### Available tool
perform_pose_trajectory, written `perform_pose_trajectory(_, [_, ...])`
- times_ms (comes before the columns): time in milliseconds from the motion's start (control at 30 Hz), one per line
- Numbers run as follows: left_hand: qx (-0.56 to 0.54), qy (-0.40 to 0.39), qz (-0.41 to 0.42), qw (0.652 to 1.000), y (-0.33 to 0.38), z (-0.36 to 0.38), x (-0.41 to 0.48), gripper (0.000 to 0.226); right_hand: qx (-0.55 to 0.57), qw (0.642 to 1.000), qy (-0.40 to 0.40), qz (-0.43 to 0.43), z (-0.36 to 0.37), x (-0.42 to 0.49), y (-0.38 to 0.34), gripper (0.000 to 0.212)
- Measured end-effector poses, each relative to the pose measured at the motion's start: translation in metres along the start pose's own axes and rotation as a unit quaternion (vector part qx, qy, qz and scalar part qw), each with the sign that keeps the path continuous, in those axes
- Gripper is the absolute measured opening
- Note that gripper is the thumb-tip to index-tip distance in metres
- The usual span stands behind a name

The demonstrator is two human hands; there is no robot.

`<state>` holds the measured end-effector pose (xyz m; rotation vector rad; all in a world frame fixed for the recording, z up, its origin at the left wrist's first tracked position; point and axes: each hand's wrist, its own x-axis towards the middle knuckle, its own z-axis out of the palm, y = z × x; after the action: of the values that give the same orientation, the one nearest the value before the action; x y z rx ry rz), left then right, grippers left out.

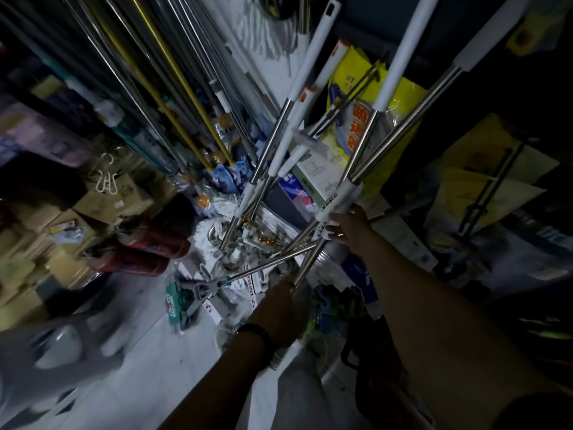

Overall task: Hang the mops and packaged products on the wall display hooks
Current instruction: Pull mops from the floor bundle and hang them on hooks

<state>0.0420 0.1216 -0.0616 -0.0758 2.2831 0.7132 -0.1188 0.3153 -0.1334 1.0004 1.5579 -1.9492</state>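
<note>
Dim shop floor of pale tile fills the near left of your view, and stock crowds it on every other side. At the far left a dense row of poles, steel ones and 2 yellow ones, leans away from you with its lower ends down among blue-and-white wrapped heads. Stacked cardboard boxes sit at the left. At the far right a yellow packaged product with red lettering stands behind the handles you are working with, and a white and green box leans just below it.

2 mop handles, steel with long white grips, rise side by side toward the far right, their tops out of view. 2 red cylinders lie on the floor left of centre. A green mop head lies on the tile near them, on a thin steel rod that runs up toward your hands.

Your right hand has its fingers curled round the white labelled sleeves of the 2 handles, gripping them together. Your left hand, nearer to you, is closed round the steel lower part of 1 handle. A dark wristband circles the left wrist. Small white clips hang at the left, above the boxes.
</note>
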Motion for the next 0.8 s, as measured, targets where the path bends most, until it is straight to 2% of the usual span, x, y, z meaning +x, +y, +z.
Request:
perform_pose_trajectory(100, [0.002,0.003,-0.009,1.000,-0.017,0.002,0.000,0.046,-0.039,0.998,0.040,-0.008,0.000,0.006,0.011,0.027])
perform_pose_trajectory(200, [-0.005,0.009,-0.012,1.000,-0.030,0.004,-0.001,0.045,-0.119,0.988,0.094,-0.018,-0.005,0.001,0.033,0.048])
perform_pose_trajectory(400, [-0.045,-0.007,-0.041,0.998,-0.054,-0.002,-0.005,0.044,-0.171,0.984,0.008,0.046,-0.002,-0.044,0.095,0.035])
perform_pose_trajectory(467, [-0.057,-0.009,-0.052,0.997,-0.069,-0.008,-0.010,0.043,-0.173,0.983,0.018,0.050,0.007,-0.060,0.116,0.047])
perform_pose_trajectory(533, [-0.061,-0.017,-0.069,0.996,-0.090,-0.014,-0.015,0.042,-0.214,0.976,0.034,0.006,0.016,-0.074,0.135,0.066])
perform_pose_trajectory(667, [-0.073,-0.049,-0.109,0.990,-0.140,-0.022,-0.024,0.035,-0.321,0.942,0.045,-0.087,0.047,-0.131,0.138,0.052])
perform_pose_trajectory(733, [-0.106,-0.070,-0.124,0.984,-0.160,-0.022,-0.032,0.022,-0.291,0.947,0.069,-0.116,0.063,-0.157,0.136,0.075])
perform_pose_trajectory(767, [-0.127,-0.082,-0.133,0.980,-0.167,-0.022,-0.036,0.024,-0.270,0.951,0.071,-0.130,0.071,-0.170,0.133,0.089])
perform_pose_trajectory(800, [-0.137,-0.091,-0.132,0.978,-0.172,-0.022,-0.041,0.032,-0.259,0.954,0.070,-0.137,0.079,-0.183,0.128,0.091])
